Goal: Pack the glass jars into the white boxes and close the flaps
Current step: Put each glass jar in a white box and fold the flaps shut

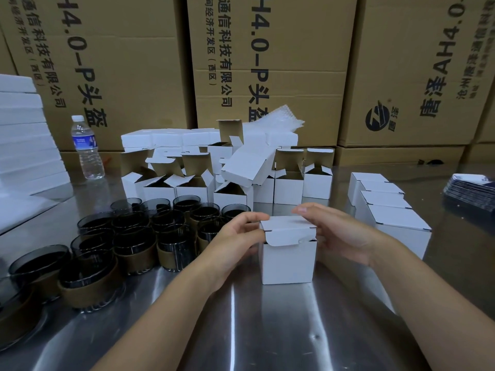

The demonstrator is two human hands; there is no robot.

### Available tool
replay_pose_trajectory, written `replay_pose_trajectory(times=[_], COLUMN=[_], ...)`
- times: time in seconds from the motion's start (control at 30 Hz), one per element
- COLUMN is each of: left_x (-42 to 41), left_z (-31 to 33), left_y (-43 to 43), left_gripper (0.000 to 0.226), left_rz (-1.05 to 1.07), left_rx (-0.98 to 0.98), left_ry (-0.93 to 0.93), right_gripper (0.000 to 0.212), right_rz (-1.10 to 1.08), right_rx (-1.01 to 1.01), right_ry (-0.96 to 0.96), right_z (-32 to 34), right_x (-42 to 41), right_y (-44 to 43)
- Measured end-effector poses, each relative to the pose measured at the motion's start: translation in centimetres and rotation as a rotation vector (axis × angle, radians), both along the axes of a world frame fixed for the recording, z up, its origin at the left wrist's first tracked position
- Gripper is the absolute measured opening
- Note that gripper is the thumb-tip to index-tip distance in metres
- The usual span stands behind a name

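Observation:
A small white box (288,259) stands on the steel table (267,330) in front of me. Its lid is folded down, and the tuck flap still hangs outside the front wall. My left hand (235,236) holds the box's left side, fingertips on the lid's left corner. My right hand (337,231) cups the right side, fingers lying over the lid. Whatever is inside the box is hidden. Several dark glass jars (134,236) with brown sleeves stand in rows to the left. Several open white boxes (187,183) stand behind them.
Several closed white boxes (388,207) line up on the right. A water bottle (87,148) stands at the back left beside white foam sheets (24,135). A stack of dark cards (471,191) lies far right. Large cardboard cartons (267,62) wall off the back.

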State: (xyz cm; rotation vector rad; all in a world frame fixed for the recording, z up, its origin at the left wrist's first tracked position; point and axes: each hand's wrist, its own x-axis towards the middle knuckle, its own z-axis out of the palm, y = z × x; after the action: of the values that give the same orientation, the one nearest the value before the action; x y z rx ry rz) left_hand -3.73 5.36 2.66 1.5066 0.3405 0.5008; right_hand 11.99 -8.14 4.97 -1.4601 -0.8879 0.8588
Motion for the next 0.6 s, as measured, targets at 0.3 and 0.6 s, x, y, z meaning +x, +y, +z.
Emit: replay_pose_trajectory(times=[0.3, 0.6], left_x=[0.1, 0.1], left_z=[0.0, 0.0], left_y=[0.2, 0.2], left_gripper=[0.030, 0.025], left_rz=[-0.032, -0.030], left_rx=[-0.055, -0.069], left_ry=[-0.027, -0.040], right_gripper=[0.014, 0.018], right_rz=[-0.010, -0.047], right_rx=[0.143, 0.018], right_ry=[-0.174, -0.339], right_z=[1.8, 3.0], right_x=[0.2, -0.2], right_y=[-1.3, -2.8])
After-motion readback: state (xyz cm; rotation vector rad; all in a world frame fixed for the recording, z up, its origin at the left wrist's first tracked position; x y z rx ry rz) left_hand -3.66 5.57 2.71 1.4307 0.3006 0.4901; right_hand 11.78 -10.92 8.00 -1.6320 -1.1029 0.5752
